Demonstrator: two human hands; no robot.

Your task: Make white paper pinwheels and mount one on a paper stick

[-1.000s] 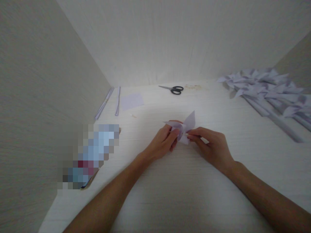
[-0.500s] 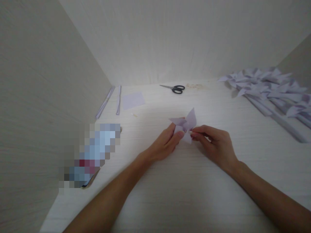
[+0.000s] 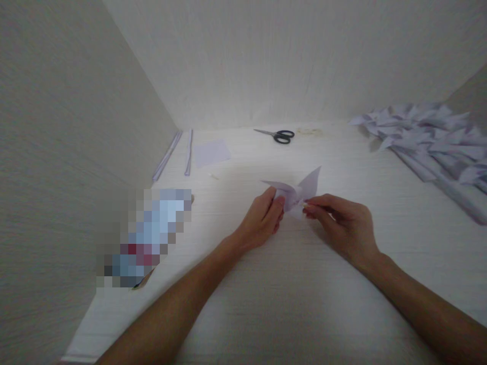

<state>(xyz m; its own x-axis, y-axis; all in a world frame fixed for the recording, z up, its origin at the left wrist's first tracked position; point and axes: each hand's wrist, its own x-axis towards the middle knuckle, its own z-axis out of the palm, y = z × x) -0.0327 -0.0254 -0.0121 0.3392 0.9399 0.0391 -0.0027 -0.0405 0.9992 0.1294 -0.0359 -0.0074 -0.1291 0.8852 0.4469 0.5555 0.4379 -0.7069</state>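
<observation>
Going by the head view, that paper pinwheel [image 3: 291,195]'s up over the surface [image 3: 247,304], blades spread mostly left-right. Left hand [image 3: 262,219]'s gripping its left side; right hand [image 3: 344,221]'s just right of its middle, fingertips pinched on something tiny and pale [image 3: 305,205], can't tell what.

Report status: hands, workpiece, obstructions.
Left hand gripping lilac folded-paper pinwheel. Right hand pinching small whitish piece near its centre. Black-handled metal scissors beyond, not blocking.
</observation>
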